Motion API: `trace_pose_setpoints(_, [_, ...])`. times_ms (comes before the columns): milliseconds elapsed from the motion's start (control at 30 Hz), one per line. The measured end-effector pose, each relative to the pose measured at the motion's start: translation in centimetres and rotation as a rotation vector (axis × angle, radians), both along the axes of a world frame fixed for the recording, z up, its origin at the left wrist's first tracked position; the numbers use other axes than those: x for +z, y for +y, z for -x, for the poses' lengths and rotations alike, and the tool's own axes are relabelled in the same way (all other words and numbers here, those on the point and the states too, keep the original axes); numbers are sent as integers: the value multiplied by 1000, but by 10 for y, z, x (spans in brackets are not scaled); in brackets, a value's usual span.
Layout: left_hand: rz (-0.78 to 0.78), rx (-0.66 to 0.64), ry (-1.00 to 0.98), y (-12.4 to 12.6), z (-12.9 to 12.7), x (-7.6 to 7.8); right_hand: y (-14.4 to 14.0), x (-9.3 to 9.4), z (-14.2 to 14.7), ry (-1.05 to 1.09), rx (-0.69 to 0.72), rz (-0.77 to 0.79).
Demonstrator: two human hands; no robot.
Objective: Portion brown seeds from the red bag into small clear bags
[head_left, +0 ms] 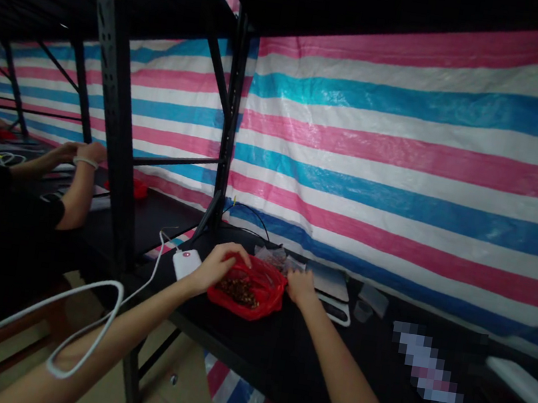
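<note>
A red plastic bag (271, 284) lies spread wide on the black tabletop, with a heap of small brown and yellowish pieces (240, 290) inside, too small to name. At the bag's upper left rim is my left hand (216, 266), its fingers curled over and closed on the plastic. My right hand (301, 287) grips the opposite edge with bent fingers, partly hidden from this angle. Just behind the bag sit clear plastic packets (273, 256) with small contents.
A white power bank (186, 262) with a white cable stands left of the bag. Right of it lie a flat grey-and-white device (330, 285) and a small clear cup (362, 310). Black shelf posts (117, 118) rise at left, where another person (6, 203) sits. Striped sheeting (407, 155) hangs behind.
</note>
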State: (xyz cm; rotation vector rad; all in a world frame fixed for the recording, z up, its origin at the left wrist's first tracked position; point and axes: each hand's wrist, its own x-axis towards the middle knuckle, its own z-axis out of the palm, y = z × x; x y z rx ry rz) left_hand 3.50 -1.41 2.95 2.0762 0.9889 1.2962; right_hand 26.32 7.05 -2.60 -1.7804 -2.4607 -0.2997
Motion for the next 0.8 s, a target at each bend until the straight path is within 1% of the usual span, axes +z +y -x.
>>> trace_pose_setpoints(67, [-56,-67,-5,-15,-21,-2,-1,-3,1,-25,11,-6])
trace_pose_setpoints(133, [-83,-126,7,-26,-41,-7,-3,-4,2,-53,38,-40])
trace_pose_setpoints(200, [-68,-153,12,-33,-58,-15,-5,-3,-1,-37,69,-96])
trace_pose_setpoints(267, [-20,-149,-19,-35,-74,-24,-7,-1,-8,69,77,-149])
trace_pose_setpoints(333, [42,-135,-90,-33,-90,-32,-8,2,-22,301,55,-146])
trace_pose_setpoints(367, [76,-137,-135,-30,-99,-36,-7,4,-31,459,37,-114])
trace_pose_setpoints(433, [165,-181,-236,-20,-121,-44,-4,8,-54,841,-2,-23])
trace_pose_setpoints(500, [299,-249,-354,-5,-148,-53,1,12,-80,1239,-23,66])
trace_pose_setpoints(533, [384,-260,-410,3,-163,-59,3,13,-93,1406,-22,95])
trace_pose_setpoints(567, [471,-244,-456,12,-178,-64,4,12,-106,1538,-11,108])
trace_pose_setpoints(600, [545,-207,-485,21,-192,-70,4,10,-117,1632,6,110])
trace_pose_setpoints(633, [587,-165,-510,30,-205,-75,3,6,-127,1693,22,103])
trace_pose_setpoints(667, [589,-128,-526,38,-216,-80,1,1,-136,1732,27,91])
trace_pose_setpoints(733, [490,-74,-553,49,-231,-88,-3,-12,-147,1768,17,84])
trace_pose_setpoints(800, [360,-49,-561,55,-235,-92,-7,-28,-151,1741,22,80])
